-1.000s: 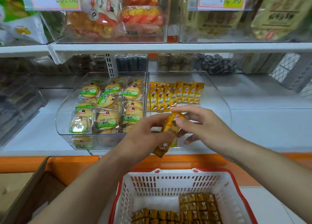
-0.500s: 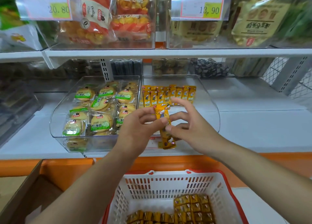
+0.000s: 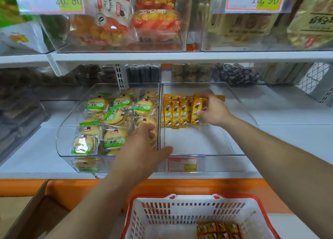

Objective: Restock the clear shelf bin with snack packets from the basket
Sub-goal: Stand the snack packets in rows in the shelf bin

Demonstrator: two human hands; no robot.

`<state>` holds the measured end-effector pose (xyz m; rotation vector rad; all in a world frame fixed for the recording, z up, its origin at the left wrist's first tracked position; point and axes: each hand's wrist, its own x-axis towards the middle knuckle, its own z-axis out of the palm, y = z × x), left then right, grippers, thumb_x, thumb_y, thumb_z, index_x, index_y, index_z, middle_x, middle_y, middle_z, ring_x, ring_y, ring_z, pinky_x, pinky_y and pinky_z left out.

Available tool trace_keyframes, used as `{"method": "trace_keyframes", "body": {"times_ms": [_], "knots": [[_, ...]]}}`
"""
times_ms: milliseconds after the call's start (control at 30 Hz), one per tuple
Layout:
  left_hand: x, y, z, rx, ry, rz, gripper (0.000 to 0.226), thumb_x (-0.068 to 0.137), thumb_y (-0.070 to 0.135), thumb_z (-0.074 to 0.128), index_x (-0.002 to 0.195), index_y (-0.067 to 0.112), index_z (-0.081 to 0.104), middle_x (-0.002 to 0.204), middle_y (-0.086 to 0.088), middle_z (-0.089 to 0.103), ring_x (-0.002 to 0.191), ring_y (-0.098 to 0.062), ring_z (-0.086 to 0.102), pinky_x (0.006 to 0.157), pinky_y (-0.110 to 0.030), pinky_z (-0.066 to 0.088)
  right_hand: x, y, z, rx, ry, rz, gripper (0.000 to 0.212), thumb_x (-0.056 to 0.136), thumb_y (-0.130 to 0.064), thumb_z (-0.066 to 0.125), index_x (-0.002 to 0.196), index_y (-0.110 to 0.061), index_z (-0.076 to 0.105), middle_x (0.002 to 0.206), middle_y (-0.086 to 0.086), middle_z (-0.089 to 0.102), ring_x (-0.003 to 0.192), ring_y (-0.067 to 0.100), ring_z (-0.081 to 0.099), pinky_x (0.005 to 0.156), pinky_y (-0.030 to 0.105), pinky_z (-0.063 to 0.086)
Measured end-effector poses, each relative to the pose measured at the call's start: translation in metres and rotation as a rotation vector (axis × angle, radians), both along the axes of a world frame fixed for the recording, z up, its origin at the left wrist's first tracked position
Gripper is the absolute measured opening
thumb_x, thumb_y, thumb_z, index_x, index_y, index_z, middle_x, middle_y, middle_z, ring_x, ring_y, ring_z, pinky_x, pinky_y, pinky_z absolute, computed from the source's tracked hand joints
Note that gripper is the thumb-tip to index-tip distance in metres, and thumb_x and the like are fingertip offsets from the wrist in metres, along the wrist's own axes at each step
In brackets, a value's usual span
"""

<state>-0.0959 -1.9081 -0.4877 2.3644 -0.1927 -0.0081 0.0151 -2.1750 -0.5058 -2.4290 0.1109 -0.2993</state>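
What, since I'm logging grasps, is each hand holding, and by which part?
The right hand pinches a yellow snack packet along its right edge, fingers at the top, thumb lower down. The left hand holds nothing; its fingers are spread.

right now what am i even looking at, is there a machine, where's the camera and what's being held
No machine: these are a person's two bare hands, filmed by one camera worn on the head, looking down at a shop shelf. The right hand grips a slim yellow snack packet at the row of matching yellow packets inside the clear plastic shelf bin. The left hand is open and empty, near the neighbouring bin of round green-labelled biscuits. Below, a white slotted basket with a red rim holds more yellow packets.
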Motion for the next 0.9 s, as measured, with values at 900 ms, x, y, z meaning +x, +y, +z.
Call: {"method": "trace_keyframes", "body": {"times_ms": [900], "knots": [[0.007, -0.007, -0.012, 0.015, 0.073, -0.018, 0.077, 0.076, 0.043, 0.086, 0.138, 0.036, 0.039, 0.123, 0.012, 0.059, 0.096, -0.014, 0.066, 0.084, -0.043, 0.061, 0.032, 0.009, -0.032, -0.458, 0.033, 0.027, 0.082, 0.078, -0.016, 0.078, 0.143, -0.027, 0.029, 0.117, 0.016, 0.059, 0.105, 0.038, 0.062, 0.079, 0.045, 0.054]]}}
